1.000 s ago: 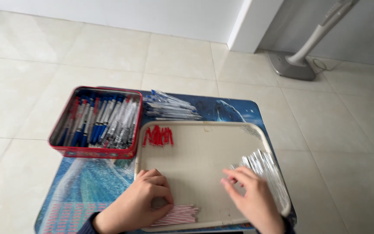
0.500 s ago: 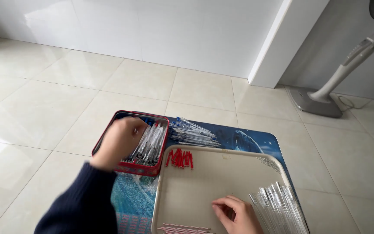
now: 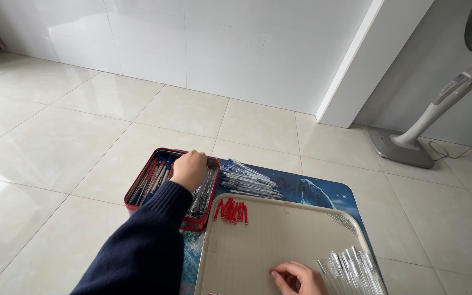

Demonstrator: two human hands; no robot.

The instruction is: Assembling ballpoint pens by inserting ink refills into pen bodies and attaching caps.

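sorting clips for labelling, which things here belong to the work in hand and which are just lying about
In use: left hand in red tin of pens; right hand on beige tray; red caps; clear tubes.
Lying about: standing fan; bundle of pens on table.

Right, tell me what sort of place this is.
Probably a room in a home used for small hand assembly. Glossy floor tiles and a standing fan suggest a house; a low table holds a beige tray and a red tin of pens, which the left hand reaches into.

Left hand (image 3: 190,169) reaches into red tin (image 3: 137,192); right hand (image 3: 300,278) rests on beige tray (image 3: 279,240).
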